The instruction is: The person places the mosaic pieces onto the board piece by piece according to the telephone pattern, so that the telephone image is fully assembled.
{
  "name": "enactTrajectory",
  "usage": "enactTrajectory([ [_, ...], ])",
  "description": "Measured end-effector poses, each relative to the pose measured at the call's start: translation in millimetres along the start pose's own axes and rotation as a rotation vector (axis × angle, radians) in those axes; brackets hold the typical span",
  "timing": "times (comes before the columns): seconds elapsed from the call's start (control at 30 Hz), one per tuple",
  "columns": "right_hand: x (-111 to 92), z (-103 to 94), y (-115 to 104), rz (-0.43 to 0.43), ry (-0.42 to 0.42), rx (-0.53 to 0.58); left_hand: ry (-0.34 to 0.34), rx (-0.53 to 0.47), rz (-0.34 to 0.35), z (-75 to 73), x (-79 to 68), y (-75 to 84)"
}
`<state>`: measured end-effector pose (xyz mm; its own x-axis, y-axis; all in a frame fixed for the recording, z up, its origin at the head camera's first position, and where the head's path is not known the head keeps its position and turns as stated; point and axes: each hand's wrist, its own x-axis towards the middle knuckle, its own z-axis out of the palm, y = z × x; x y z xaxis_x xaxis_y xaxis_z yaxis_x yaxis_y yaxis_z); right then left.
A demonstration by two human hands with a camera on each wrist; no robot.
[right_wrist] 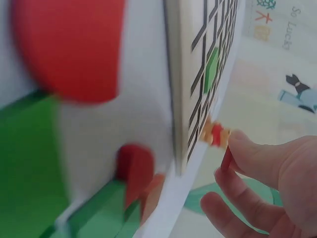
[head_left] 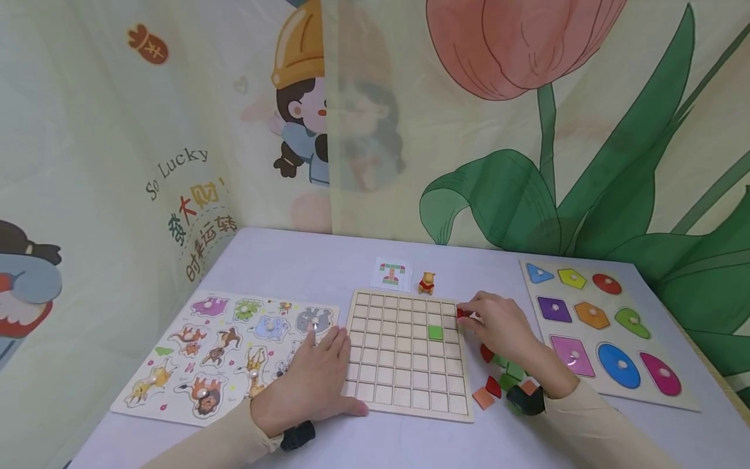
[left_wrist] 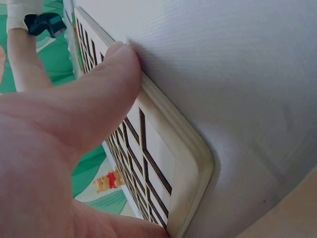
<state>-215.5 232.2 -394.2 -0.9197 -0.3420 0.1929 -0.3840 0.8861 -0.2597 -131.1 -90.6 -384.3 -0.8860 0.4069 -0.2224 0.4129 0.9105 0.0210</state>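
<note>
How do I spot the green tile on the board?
On the white table, the left hand touches a wooden grid board. Near the board's far right corner sits the green square tile, the only coloured piece seen in the grid.

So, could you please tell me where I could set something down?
Bare table lies behind the animal puzzle, left of the card, and between the bear figurine and shape puzzle. Crowded: loose pieces beside the grid board, near the right hand.

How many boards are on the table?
3: the animal board at left, the grid board in the middle, the shape board at right. The left hand covers part of the animal board; no other board seems hidden.
</note>
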Motion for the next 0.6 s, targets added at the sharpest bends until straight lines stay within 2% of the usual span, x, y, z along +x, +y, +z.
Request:
enactTrajectory([
  [0.13, 10.5, 6.1, -9.1, -0.024, -0.003, 0.007, -0.005, -0.003, 0.001, -0.7, -0.2, -0.1],
  [0.3, 23.0, 15.2, -21.6, -0.034, -0.059, 0.004, -0.007, -0.001, 0.000, 0.1, -0.1, -0.6],
  [0.6, 37.1, 24.7, -35.4, 0.006, -0.136, -0.024, 0.002, 0.027, 0.010, 1.3, 0.8, -0.8],
])
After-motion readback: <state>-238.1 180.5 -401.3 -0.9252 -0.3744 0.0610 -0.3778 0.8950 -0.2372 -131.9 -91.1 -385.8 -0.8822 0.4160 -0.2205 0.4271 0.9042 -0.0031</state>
